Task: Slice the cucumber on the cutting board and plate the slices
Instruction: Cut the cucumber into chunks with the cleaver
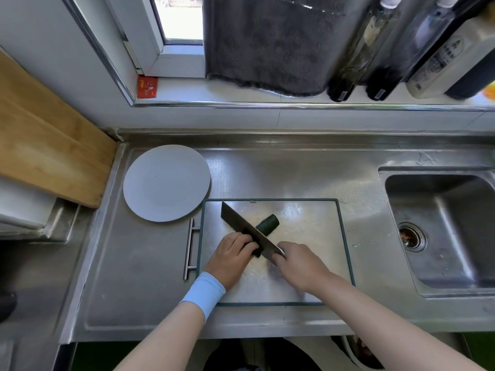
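A dark green cucumber [268,224] lies slantwise on the metal cutting board [308,223] with a green rim. My left hand [231,257] holds its near end with curled fingers. My right hand [298,265] grips the handle of a cleaver [245,227]. The blade crosses over the cucumber's middle, pointing up and left. The part of the cucumber under the blade and my fingers is hidden. An empty white plate [166,183] sits on the steel counter just beyond the board's left corner.
A steel sink [442,231] with a drain lies to the right. A bar handle [189,249] runs along the board's left side. A wooden board [48,145] leans at the left. Dark bottles [356,54] and a grey towel [267,41] line the windowsill.
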{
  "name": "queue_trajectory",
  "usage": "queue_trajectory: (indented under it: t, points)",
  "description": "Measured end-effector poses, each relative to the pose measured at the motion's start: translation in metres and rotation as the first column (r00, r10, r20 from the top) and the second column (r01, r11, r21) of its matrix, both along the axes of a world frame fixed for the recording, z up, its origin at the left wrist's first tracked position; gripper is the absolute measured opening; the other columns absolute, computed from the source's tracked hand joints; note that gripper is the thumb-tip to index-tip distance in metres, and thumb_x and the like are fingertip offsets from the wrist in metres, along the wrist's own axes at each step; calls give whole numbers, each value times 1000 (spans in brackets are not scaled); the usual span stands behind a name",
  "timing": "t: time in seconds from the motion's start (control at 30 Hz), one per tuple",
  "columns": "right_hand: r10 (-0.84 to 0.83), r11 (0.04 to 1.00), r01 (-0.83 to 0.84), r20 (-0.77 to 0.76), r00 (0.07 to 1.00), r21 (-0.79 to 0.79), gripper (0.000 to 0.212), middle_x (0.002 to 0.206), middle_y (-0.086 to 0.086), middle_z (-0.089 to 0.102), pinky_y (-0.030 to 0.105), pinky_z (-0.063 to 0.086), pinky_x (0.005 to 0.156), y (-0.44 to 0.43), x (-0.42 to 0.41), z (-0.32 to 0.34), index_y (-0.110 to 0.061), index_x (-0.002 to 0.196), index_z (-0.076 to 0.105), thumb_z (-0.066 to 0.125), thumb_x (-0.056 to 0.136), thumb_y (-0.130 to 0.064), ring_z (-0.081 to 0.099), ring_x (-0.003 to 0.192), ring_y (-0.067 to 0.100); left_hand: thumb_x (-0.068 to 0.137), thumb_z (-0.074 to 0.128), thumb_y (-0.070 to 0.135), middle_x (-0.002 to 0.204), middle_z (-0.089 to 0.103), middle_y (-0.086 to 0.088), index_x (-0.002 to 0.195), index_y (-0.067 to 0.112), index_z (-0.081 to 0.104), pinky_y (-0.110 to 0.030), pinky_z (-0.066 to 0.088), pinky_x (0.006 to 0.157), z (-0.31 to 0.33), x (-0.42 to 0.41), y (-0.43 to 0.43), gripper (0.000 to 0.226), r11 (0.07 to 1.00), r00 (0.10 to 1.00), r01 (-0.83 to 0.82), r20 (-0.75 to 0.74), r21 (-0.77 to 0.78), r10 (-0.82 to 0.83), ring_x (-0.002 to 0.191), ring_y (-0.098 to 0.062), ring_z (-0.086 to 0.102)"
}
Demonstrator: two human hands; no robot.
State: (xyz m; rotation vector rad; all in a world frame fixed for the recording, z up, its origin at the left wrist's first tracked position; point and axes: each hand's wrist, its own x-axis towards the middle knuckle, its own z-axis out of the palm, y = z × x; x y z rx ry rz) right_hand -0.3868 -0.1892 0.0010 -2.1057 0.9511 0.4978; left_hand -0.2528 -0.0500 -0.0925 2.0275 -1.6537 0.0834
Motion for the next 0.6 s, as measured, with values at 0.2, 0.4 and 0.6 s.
queue_trajectory:
  t: [0.2, 0.4, 0.6]
  points:
    - [-71, 997, 69, 62, 996, 41, 21, 73, 2, 62, 35, 42, 59, -12, 4, 15, -15, 79, 58, 50, 93, -29, 59, 71, 24, 69, 79, 14, 108, 59, -5, 99, 16, 62, -27, 49, 84, 22, 12, -10, 34, 975, 993, 117, 13, 187, -121, 99, -22, 53]
    - [-93, 994, 85, 123, 988, 64, 20, 73, 1, 61, 31, 36, 56, -13, 12, 26, -18, 80, 60, 50, 94, -28, 56, 67, 19, 72, 78, 17, 102, 65, 0, 107, 19, 62, -26, 51, 79, 32, 29, 5, 39, 950, 1000, 4, -28, 313, 5, 88, -19, 62]
    - [-101, 994, 95, 147, 984, 48, 21, 72, 3, 61, 32, 36, 56, -11, 18, 32, -20, 79, 57, 48, 95, -29, 53, 61, 20, 91, 56, 28, 114, 61, 2, 115, 20, 60, -30, 35, 92, 36, 61, 8, 25, 848, 916, -303, -111, 434, 384, 112, -21, 47]
